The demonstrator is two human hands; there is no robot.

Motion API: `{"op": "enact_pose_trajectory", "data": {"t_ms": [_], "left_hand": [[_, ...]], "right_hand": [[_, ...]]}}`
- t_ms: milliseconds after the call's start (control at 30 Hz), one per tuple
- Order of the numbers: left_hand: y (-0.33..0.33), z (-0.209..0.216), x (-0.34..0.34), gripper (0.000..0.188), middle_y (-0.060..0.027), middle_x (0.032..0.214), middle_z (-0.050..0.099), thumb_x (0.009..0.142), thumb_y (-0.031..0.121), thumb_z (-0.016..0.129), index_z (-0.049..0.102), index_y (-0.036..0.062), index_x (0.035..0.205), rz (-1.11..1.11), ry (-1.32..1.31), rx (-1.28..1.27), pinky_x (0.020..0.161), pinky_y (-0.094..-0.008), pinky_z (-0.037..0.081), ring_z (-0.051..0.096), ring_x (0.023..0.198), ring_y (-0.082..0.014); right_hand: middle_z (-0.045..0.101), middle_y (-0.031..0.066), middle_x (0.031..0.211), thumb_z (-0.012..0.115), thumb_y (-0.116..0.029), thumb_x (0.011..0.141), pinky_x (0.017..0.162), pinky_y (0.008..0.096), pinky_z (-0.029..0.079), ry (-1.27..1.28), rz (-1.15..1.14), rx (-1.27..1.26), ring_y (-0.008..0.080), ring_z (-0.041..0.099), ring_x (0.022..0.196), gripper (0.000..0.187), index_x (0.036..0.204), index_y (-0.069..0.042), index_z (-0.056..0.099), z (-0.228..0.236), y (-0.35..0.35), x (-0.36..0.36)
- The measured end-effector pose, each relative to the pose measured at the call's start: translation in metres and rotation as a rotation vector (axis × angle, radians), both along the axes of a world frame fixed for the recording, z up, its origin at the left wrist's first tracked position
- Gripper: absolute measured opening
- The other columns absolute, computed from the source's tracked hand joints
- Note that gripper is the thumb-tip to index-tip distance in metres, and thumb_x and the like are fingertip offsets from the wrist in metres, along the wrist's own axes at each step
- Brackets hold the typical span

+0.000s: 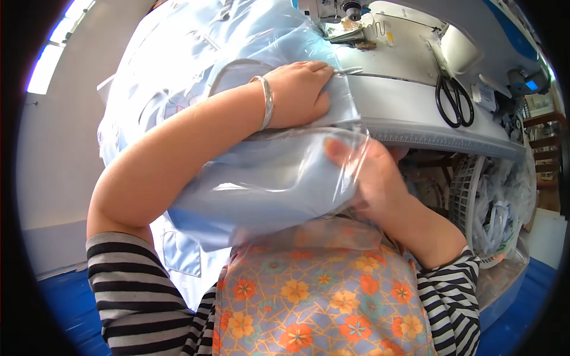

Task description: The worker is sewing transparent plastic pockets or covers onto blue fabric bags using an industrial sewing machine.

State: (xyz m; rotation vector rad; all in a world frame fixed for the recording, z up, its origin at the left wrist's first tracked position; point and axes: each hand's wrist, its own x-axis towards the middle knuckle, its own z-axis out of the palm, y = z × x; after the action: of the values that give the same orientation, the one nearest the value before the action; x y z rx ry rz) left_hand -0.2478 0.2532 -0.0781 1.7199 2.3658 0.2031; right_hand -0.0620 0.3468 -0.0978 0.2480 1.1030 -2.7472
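Observation:
My left hand [300, 92] lies flat, palm down, on clear plastic over light blue cloth [184, 47] at the edge of a sewing table. Its fingers are stretched out and a silver bangle circles the wrist. Nearer to me, a clear plastic bag [267, 178] with light blue cloth in it hangs over the table's front edge toward my lap. My right hand [377, 175] grips the right edge of this bag, thumb on top and the other fingers mostly hidden beneath. The right hand is slightly blurred.
A sewing machine [499, 35] stands at the back right. Black-handled scissors [454, 101] lie on the white table, whose front edge carries a ruler strip [439, 135]. Below on the right is a white plastic basket [466, 196] full of clear plastic. Small tools lie beneath the machine head.

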Motion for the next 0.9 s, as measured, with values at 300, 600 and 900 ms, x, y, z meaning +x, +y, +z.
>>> {"op": "enact_pose_trajectory", "data": {"t_ms": [300,600,900], "left_hand": [[-0.019,-0.027,0.000,0.065,-0.0171,0.144,0.039,0.089,0.038,0.055,0.041,-0.0034,0.136,-0.102,0.213,0.100,0.113,-0.0479,0.025,0.035,0.135,-0.0278],[-0.010,-0.021,-0.031,0.062,-0.0149,0.141,0.044,0.086,0.035,0.058,0.044,0.0003,0.135,-0.212,0.247,0.147,0.110,-0.0459,0.030,0.041,0.131,-0.0271],[0.012,-0.025,-0.079,0.051,-0.0168,0.131,0.053,0.083,0.025,0.062,0.051,-0.0027,0.124,-0.317,0.174,0.241,0.103,-0.0398,0.041,0.051,0.121,-0.0300]], "right_hand": [[0.061,0.0042,0.118,0.058,-0.018,0.095,0.094,0.0299,0.044,-0.143,0.285,0.215,0.0140,0.056,0.107,0.034,0.124,0.000,0.056,-0.055,-0.032,0.017],[0.061,0.0064,0.119,0.057,-0.014,0.095,0.094,0.0321,0.045,-0.218,0.232,0.059,0.0163,0.057,0.108,0.033,0.124,0.001,0.055,-0.043,-0.025,-0.004],[0.059,0.0095,0.122,0.055,-0.013,0.095,0.097,0.0373,0.045,-0.280,0.061,-0.149,0.0221,0.057,0.111,0.037,0.128,0.001,0.050,-0.043,-0.014,-0.027]]}}
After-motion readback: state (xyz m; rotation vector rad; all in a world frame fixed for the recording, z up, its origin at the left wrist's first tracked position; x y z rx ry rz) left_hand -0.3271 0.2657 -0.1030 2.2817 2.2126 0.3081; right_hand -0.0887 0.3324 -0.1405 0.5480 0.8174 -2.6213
